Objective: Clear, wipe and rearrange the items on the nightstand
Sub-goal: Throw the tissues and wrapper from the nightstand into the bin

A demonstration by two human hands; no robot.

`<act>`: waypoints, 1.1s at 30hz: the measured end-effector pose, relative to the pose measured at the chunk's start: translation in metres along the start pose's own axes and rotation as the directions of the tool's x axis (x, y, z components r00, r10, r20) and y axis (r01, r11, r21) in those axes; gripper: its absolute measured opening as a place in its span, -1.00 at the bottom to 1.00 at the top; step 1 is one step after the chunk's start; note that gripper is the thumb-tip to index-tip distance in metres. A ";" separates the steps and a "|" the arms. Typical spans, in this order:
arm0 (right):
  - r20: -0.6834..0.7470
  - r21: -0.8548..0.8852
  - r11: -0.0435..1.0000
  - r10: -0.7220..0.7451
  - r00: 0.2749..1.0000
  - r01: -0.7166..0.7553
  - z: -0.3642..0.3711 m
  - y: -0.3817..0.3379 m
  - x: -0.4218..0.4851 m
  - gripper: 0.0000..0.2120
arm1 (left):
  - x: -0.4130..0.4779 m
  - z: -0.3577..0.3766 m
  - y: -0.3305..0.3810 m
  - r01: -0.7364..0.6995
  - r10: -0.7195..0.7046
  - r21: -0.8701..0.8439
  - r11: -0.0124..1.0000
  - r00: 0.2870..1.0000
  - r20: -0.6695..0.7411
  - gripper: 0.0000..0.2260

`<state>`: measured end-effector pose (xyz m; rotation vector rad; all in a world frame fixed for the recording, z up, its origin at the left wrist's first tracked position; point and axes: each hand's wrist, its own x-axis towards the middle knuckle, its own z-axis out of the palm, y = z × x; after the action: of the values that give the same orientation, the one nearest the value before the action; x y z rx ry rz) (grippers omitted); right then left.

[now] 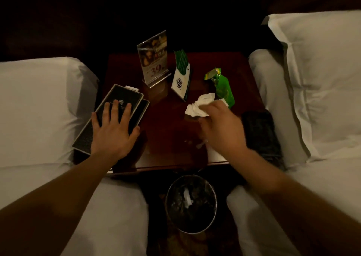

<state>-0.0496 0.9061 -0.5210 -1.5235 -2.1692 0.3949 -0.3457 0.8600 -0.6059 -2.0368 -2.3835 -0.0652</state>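
The dark wooden nightstand stands between two white beds. My left hand lies flat, fingers spread, on a stack of two black folders at the nightstand's left edge. My right hand grips a crumpled white tissue just above the tabletop's middle right. A green snack wrapper lies behind the tissue. An acrylic sign holder showing "39" and a green and white tent card stand at the back.
A dark folded cloth rests at the nightstand's right edge. A round metal bin with bits of trash sits on the floor in front. White pillows flank the right bed, white bedding the left.
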 end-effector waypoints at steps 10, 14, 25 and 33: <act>0.411 -0.420 0.908 0.173 0.895 0.018 0.057 0.030 0.054 -0.45 | -0.001 -0.001 0.001 0.003 -0.003 -0.009 1.000 1.000 0.016 -0.34; 0.279 -0.309 0.951 0.115 0.953 -0.025 0.051 0.029 0.048 -0.71 | -0.001 0.001 0.001 -0.003 0.003 -0.011 1.000 1.000 -0.002 -0.34; 0.213 0.226 0.926 0.255 0.943 -0.302 -0.004 0.008 -0.117 -0.88 | -0.001 0.000 0.003 0.001 -0.001 0.006 1.000 1.000 -0.001 -0.34; 0.638 -0.073 0.885 0.396 0.660 -0.460 0.128 0.032 -0.197 -0.68 | 0.000 0.002 0.003 0.006 -0.006 0.011 1.000 1.000 -0.004 -0.33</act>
<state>-0.0343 0.7363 -0.6850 -2.0655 -2.1572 1.3416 -0.3431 0.8602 -0.6074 -2.0229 -2.3831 -0.0561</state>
